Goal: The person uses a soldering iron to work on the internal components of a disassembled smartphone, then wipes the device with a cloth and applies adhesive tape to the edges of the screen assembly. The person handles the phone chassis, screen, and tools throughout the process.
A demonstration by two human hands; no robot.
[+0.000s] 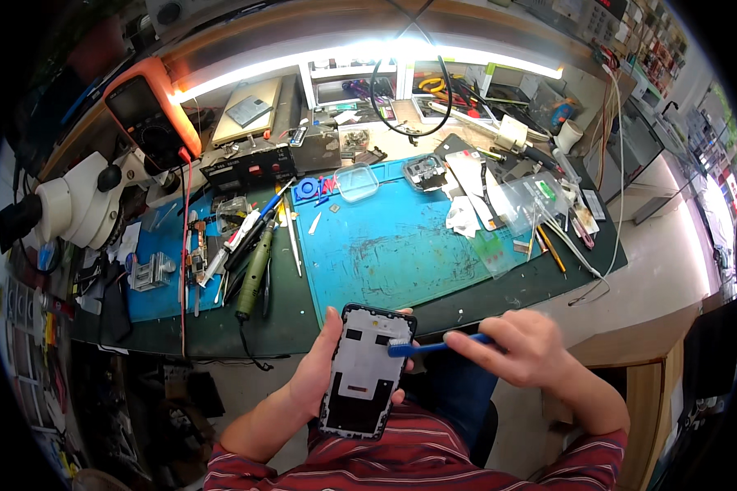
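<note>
My left hand is closed around a bare phone frame, thumb on one edge and fingertips showing at the other. The frame is grey in its upper part with black patches, black in its lower part, and tilts slightly in front of my body. In my right hand is a blue toothbrush, gripped by its handle. Its bristled head lies over the upper right edge of the frame; whether the bristles touch it I cannot tell.
Beyond my hands lies a scuffed blue work mat. Left of it are a green pen-shaped tool, tweezers and a syringe. An orange multimeter and a white microscope stand farther left. A clear plastic box rests at the mat's back.
</note>
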